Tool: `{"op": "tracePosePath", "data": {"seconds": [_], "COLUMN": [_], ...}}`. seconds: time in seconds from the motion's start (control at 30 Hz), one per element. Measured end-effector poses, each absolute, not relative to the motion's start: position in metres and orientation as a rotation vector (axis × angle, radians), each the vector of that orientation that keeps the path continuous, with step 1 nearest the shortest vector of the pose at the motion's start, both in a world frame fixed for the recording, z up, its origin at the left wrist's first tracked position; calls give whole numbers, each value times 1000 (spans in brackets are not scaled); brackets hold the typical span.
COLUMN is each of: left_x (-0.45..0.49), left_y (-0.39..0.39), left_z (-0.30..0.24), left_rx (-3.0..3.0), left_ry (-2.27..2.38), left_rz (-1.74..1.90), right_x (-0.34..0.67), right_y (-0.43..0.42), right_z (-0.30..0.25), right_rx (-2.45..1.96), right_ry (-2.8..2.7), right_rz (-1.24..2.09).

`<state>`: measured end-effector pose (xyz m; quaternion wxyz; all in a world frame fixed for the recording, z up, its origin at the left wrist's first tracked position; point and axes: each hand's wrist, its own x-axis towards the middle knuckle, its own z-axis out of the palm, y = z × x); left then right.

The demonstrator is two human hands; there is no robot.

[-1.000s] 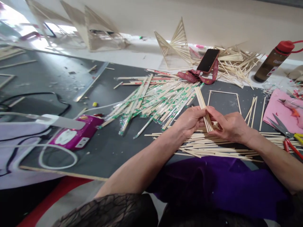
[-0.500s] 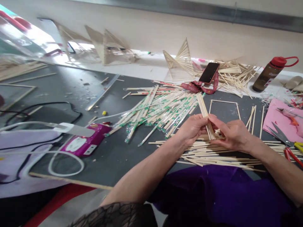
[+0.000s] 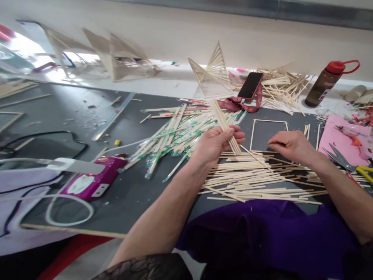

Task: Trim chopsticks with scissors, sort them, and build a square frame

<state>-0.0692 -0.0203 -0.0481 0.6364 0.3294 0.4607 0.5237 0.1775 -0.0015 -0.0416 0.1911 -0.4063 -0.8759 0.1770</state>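
Observation:
My left hand (image 3: 215,143) is closed round a small bundle of bare wooden sticks (image 3: 224,123) that point up and away from me. My right hand (image 3: 288,145) hovers to the right, over a wide pile of loose bare sticks (image 3: 262,179) on the dark mat. Its fingers are curled with the tips pinched together, and I cannot make out anything in them. A heap of chopsticks in green-printed plastic wrappers (image 3: 180,134) lies to the left of my left hand.
A square stick frame (image 3: 269,121) lies beyond my right hand. Further back stand a phone (image 3: 250,85) on a red lanyard, a stick sculpture (image 3: 212,74) and a brown bottle (image 3: 323,83). Scissors (image 3: 344,163) lie on pink paper at the right. A magenta device (image 3: 93,181) with cables sits at the left.
My right hand has let go of the bundle and moved right, over the loose pile. My left hand has carried the bundle left and tilted it further.

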Motion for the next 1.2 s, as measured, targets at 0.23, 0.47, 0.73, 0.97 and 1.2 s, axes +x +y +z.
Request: {"op": "tracePosePath", "data": {"seconds": [0.23,0.47,0.73,0.97,1.2], "left_x": [-75,-72,-70,-72,-69], "left_y": [-17,-19,-21,-20,-20], "left_z": [-53,-53,-50,-51,-53], "left_rx": [759,795,771,783,795], "left_ry": [1099,1123,1080,1079,1101], "left_rz": [1194,1177,1195,1204,1187], "right_x": [158,148,150,138,133], "right_y": [-18,-30,-33,-38,-39], "right_z": [-31,-30,-27,-40,-40], "right_rx": [-1438,-1370,-1167,-1269,-1321], "right_ry": [-2992,-3063,-3084,-3049,-3041], "right_rz": [127,145,357,99,288]}}
